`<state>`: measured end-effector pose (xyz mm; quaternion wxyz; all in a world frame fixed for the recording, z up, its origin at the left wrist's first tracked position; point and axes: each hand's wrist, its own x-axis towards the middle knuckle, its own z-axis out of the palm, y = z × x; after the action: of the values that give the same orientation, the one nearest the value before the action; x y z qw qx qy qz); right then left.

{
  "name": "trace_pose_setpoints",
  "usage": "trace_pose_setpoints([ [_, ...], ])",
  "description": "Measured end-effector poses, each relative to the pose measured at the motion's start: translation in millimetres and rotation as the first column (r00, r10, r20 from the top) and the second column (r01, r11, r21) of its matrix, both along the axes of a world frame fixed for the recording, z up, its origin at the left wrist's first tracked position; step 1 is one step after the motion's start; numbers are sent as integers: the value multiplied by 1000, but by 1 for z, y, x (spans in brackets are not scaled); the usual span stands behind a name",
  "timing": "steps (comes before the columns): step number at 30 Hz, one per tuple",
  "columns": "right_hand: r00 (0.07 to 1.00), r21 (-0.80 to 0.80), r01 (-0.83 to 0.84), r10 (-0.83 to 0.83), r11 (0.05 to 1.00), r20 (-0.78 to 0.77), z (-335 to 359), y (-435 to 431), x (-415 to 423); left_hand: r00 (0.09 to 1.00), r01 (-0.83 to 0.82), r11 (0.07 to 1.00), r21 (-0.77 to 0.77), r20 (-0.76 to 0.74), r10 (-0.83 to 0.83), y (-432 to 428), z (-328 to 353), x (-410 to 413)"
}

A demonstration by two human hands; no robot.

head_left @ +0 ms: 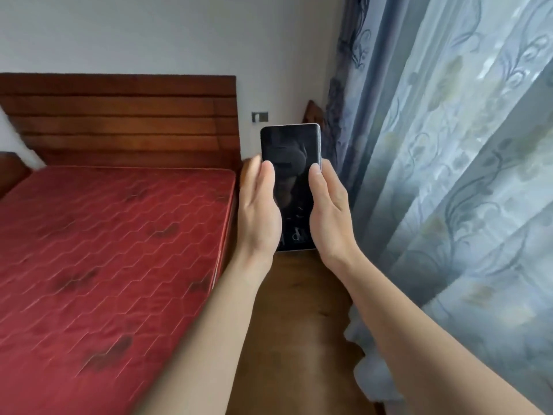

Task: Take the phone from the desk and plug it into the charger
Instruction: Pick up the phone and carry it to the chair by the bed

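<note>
A phone (291, 163) with a dark, switched-off screen and a pale rim is held upright in front of me, screen facing me. My left hand (258, 211) grips its left edge, thumb on the glass. My right hand (327, 214) grips the right edge, thumb also on the screen. On the white wall just above and left of the phone is a small wall socket (259, 116). No charger cable or desk is in view.
A bed with a bare red quilted mattress (113, 250) and a dark wooden headboard (119, 118) fills the left. Blue-grey patterned curtains (449, 175) hang along the right. A narrow strip of wooden floor (302, 324) runs between them.
</note>
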<state>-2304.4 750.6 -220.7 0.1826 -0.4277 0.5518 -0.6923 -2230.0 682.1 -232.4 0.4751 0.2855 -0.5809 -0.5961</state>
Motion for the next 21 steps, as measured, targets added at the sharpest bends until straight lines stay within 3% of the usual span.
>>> trace_pose_setpoints([
  [9, 998, 41, -35, 33, 999, 53, -18, -115, -75, 998, -36, 999, 36, 45, 34, -109, -16, -69],
  [16, 995, 27, -70, 68, 997, 77, -35, -231, -177, 998, -43, 999, 31, 46, 42, -220, -26, -165],
  [21, 994, 116, -59, 49, 991, 95, -34, -320, -254, 984, -125, 992, 13, 132, 122, -297, -20, -242],
])
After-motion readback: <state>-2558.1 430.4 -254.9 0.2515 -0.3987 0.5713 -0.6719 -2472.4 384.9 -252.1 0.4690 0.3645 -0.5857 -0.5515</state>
